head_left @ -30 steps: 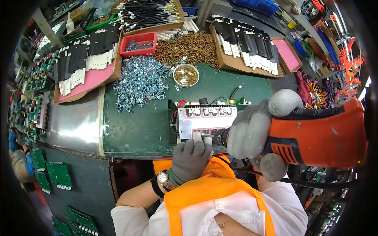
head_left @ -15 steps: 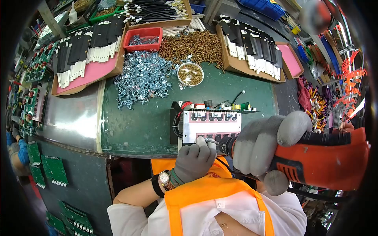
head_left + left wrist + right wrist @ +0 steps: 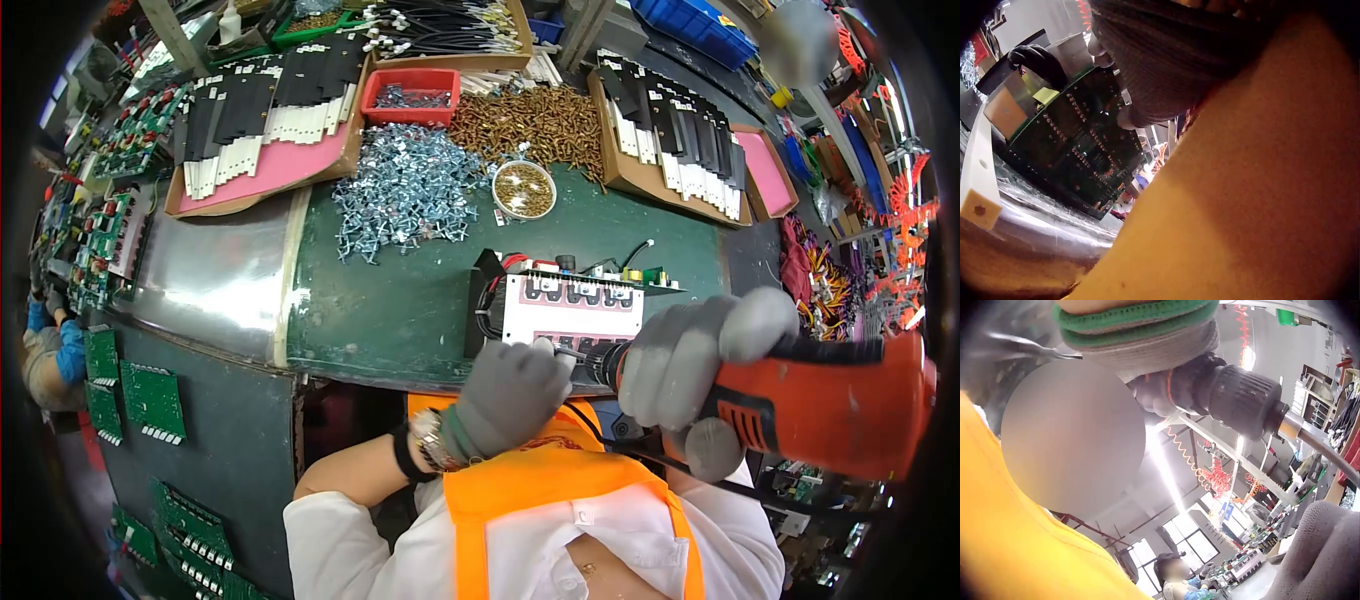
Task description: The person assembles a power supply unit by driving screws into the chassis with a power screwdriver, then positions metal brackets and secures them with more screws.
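A circuit board assembly with a silver heatsink plate [image 3: 572, 310] lies on the green mat [image 3: 400, 300] near the bench's front edge. My left hand [image 3: 510, 395], in a grey glove, curls its fingers at the assembly's near edge and pinches the tip of the driver's bit [image 3: 572, 352]. My right hand [image 3: 680, 360], also gloved, grips an orange electric screwdriver [image 3: 830, 400] that points left at the plate. The left wrist view shows the board's green underside [image 3: 1079, 150] below the glove [image 3: 1166, 56]. The right wrist view shows the driver's black end [image 3: 1241, 394] and its cable.
Behind the assembly lie a heap of silver clips [image 3: 405, 190], a pile of brass screws [image 3: 540, 115], a small bowl of screws [image 3: 524, 188] and a red tray [image 3: 410, 95]. Cardboard trays of black-and-white strips [image 3: 270, 120] [image 3: 680, 140] flank them. Green boards [image 3: 150, 400] hang at the left.
Both hands stay at the assembly's near edge. The driver sits lower and closer to the plate, and the head view has turned, moving the bench rightward in frame.
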A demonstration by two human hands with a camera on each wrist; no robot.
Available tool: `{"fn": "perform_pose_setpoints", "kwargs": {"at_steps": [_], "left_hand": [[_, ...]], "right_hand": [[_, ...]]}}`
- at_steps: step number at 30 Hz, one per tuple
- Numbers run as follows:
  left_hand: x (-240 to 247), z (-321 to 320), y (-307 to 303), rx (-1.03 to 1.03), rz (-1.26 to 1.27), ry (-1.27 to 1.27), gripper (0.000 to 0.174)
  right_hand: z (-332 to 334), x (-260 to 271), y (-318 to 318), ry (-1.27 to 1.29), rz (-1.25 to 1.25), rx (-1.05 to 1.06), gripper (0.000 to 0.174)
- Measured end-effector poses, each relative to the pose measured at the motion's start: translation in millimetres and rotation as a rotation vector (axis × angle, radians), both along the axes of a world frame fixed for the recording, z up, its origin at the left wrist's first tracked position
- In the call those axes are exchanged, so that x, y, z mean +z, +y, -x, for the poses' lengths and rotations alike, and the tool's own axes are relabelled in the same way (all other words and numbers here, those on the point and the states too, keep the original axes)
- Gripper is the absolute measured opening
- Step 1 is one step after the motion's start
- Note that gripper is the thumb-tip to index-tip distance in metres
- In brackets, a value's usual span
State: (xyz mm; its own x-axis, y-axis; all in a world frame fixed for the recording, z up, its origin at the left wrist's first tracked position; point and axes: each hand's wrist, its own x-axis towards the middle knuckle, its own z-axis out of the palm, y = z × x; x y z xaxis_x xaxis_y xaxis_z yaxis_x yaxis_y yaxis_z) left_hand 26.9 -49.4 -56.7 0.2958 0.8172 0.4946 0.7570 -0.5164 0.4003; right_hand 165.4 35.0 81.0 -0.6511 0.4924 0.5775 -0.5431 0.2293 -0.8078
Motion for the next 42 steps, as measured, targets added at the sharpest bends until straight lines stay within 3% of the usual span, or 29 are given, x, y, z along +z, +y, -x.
{"fn": "perform_pose_setpoints", "kwargs": {"at_steps": [1,4,5,7,9,14,16,19,20,21,22,24,26,29,31,35,38,40,42], "left_hand": [[3,18,6,-0.110,0.065,-0.162,0.018],[3,74,31,0.155,0.061,-0.072,0.017],[13,93,40,0.259,0.041,-0.036,0.017],[-29,126,64,0.412,0.127,0.160,0.014],[-44,139,73,0.416,0.179,0.256,0.010],[-40,132,77,0.396,0.220,0.389,0.009],[-31,124,70,0.499,0.194,0.051,0.013],[39,86,47,0.172,0.497,-0.968,0.005],[53,77,41,0.173,0.502,-0.966,0.005],[65,71,36,0.036,0.678,-1.014,0.009],[70,64,33,-0.105,0.851,-1.055,0.013],[64,49,28,-0.145,0.954,-1.172,0.018],[63,42,27,-0.194,1.066,-1.288,0.023],[62,38,27,-0.187,1.235,-1.293,0.029],[68,34,26,-0.160,1.257,-1.304,0.030],[70,30,27,-0.131,1.266,-1.320,0.032],[75,29,28,-0.131,1.284,-1.312,0.031],[73,27,28,-0.140,1.274,-1.312,0.031],[69,22,28,-0.151,1.265,-1.310,0.031]], "right_hand": [[-2,-4,-4,0.002,0.036,-0.085,0.049],[1,-4,-4,0.034,0.101,-0.133,0.049],[-3,-12,10,0.060,0.026,-0.014,0.051],[-1,-12,2,0.050,0.060,-0.090,0.052],[-2,-7,-3,0.039,0.082,-0.176,0.054],[-19,11,3,0.184,-0.020,-0.077,0.058],[-25,18,7,0.233,-0.052,-0.030,0.060],[-28,25,10,0.316,-0.086,0.056,0.063],[-28,27,9,0.346,-0.095,0.092,0.064],[-23,29,-6,0.435,-0.014,-0.067,0.057],[-25,30,-7,0.439,-0.014,-0.065,0.057],[-30,32,-8,0.453,-0.116,-0.096,0.054],[-28,32,-13,0.506,-0.061,-0.183,0.052],[-46,30,-3,0.423,-0.153,-0.050,0.053],[-61,29,2,0.223,-0.144,0.037,0.063],[-61,27,-3,0.300,-0.070,0.018,0.064],[-59,28,7,0.339,-0.134,0.132,0.064],[-52,33,5,0.331,-0.244,0.075,0.056],[-44,26,0,0.392,-0.193,0.029,0.058]]}}
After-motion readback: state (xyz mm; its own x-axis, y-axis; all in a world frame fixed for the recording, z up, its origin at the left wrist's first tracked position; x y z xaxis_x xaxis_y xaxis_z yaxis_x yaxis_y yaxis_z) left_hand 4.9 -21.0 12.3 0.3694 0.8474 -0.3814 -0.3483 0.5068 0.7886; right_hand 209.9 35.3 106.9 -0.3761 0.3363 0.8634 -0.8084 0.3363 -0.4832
